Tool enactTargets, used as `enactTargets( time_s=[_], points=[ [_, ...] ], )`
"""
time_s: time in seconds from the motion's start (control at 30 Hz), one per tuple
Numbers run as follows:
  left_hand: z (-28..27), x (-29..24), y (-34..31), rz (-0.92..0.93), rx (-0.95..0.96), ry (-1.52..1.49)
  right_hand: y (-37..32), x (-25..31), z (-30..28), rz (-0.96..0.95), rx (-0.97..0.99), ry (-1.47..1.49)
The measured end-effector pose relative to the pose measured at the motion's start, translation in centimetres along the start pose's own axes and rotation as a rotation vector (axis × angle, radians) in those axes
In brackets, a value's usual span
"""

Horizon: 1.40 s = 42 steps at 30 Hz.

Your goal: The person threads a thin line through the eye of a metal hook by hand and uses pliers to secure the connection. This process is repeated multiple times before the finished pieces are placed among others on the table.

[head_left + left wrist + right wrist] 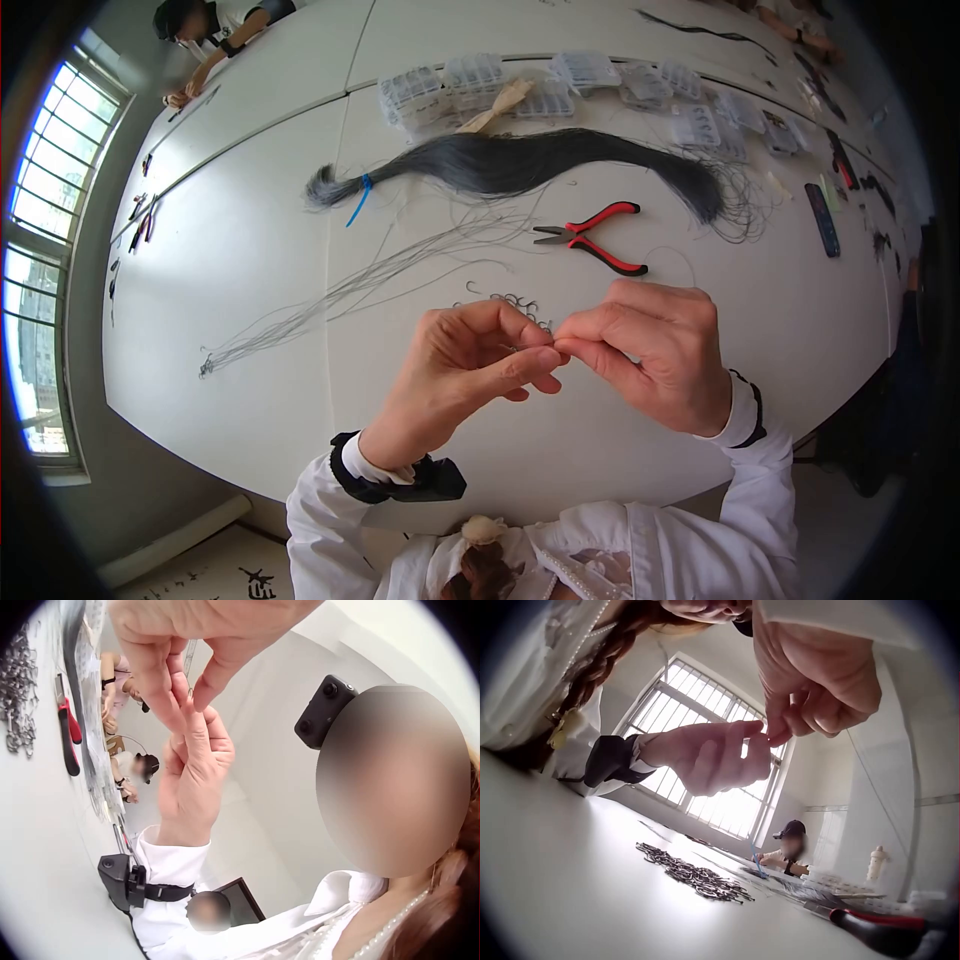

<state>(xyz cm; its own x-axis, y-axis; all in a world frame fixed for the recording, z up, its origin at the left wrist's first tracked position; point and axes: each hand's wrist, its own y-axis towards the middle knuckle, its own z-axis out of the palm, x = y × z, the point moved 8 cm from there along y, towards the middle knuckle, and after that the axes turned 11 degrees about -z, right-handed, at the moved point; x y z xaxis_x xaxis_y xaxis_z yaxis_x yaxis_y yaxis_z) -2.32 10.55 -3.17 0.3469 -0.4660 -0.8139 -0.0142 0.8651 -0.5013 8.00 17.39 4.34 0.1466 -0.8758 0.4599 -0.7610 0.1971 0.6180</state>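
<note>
My left hand [450,375] and right hand [655,350] meet fingertip to fingertip above the near part of the table. The left thumb and fingers pinch a small fishing hook [190,691], mostly covered by the fingertips. With thumb and forefinger, my right hand pinches at the same spot; a thin line [877,785] trails from it in the right wrist view. What the right fingertips grip is hidden. Just beyond the hands lies a pile of dark hooks [694,874]. Red-and-black pliers [590,236] rest farther back, their jaws slightly apart.
Strands with hooks at one end [365,287] stretch across the left of the white table [250,420]. Behind lies a thick grey bundle of line [490,165] with a blue tie [359,198]. Clear plastic boxes [410,95] and a phone [822,220] lie farther off. Other people sit beyond.
</note>
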Motion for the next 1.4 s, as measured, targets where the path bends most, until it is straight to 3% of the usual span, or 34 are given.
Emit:
enactTargets(
  time_s=[0.27, 0.33, 0.37, 0.43, 0.47, 0.5, 0.6, 0.9, 1.13, 1.2, 1.23, 1.3, 1.33, 1.4],
  points=[
    [-0.4, -0.4, 0.2, 0.056, 0.034, 0.064, -0.1, 0.0, 0.2, -0.015, 0.019, 0.094],
    [-0.6, -0.5, 0.3, 0.088, -0.001, 0.036, -0.4, -1.6, -0.3, 0.232, -0.065, 0.257],
    [-1.0, -0.6, 0.2, 0.129, -0.047, -0.051, -0.5, -1.7, -0.1, 0.227, -0.058, 0.257],
    [-1.5, -0.6, 0.1, 0.175, -0.097, -0.142, -2.4, -4.3, 1.9, 0.606, -0.203, 0.865],
    [-1.8, -0.6, 0.0, 0.208, -0.115, -0.179, -3.1, -4.6, 2.8, 0.726, -0.117, 1.011],
    [-2.1, -0.5, 0.0, 0.239, -0.131, -0.215, -3.1, -4.7, 3.1, 0.725, -0.113, 1.011],
    [-1.6, -0.7, 0.0, 0.36, -0.118, -0.174, -4.9, -4.0, 6.3, 0.987, -0.16, 1.429],
    [-0.8, 0.1, 0.0, 0.196, -0.055, -0.24, -5.2, -3.4, 6.8, 0.922, -0.143, 1.373],
    [-0.6, -0.1, -0.1, 0.226, -0.027, -0.229, -4.5, -3.3, 6.5, 0.871, -0.015, 1.245],
    [-0.4, -0.4, -0.2, 0.216, -0.029, -0.184, -2.0, -2.8, 4.6, 0.439, 0.174, 0.61],
    [-0.5, -0.5, -0.2, 0.221, -0.028, -0.189, -1.7, -3.1, 4.1, 0.436, 0.18, 0.606],
    [-0.7, -0.5, -0.1, 0.215, -0.057, -0.144, -0.2, -2.4, 0.4, 0.181, 0.018, 0.201],
    [-0.8, -0.7, -0.2, 0.222, -0.057, -0.153, 0.0, -2.5, -0.4, 0.255, -0.028, 0.269],
    [0.0, -0.6, -0.3, 0.158, 0.018, -0.109, 0.7, -1.8, -0.9, 0.199, -0.021, 0.276]
  ],
)
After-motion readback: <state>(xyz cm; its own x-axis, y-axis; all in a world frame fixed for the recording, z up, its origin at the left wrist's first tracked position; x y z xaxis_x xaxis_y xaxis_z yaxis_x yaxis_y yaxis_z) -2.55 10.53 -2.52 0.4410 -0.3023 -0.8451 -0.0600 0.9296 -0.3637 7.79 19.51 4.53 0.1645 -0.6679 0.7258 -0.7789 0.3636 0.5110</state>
